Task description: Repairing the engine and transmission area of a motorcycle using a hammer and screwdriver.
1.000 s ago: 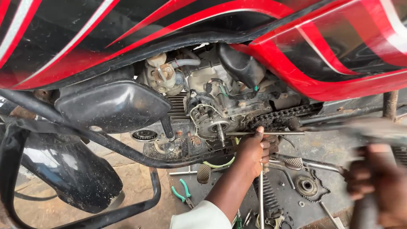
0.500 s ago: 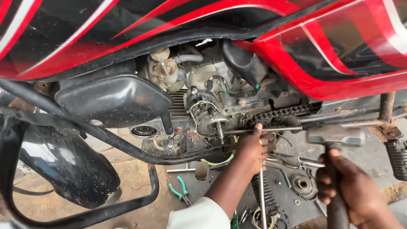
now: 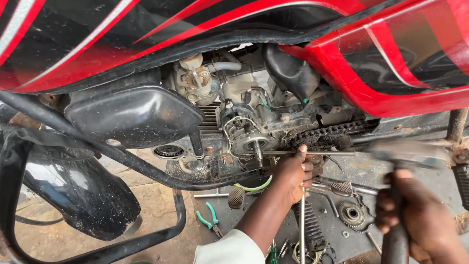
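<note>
My left hand (image 3: 294,172) grips a thin metal rod (image 3: 325,153) and holds it level, its left tip against the shaft of the motorcycle engine (image 3: 244,132). My right hand (image 3: 415,220) is closed around the handle of a hammer (image 3: 408,152). The hammer's head is blurred and sits at the rod's right end. A greasy drive chain (image 3: 332,133) runs just above the rod.
Red and black bodywork (image 3: 371,73) hangs over the engine. A black fender (image 3: 78,195) and frame tubes fill the left. On the ground lie green-handled pliers (image 3: 207,219), a toothed sprocket (image 3: 351,212), a foot peg (image 3: 236,196) and several loose metal parts.
The hammer came in from the right to the rod's end and is blurred in motion again now. My left hand has kept the rod against the engine.
</note>
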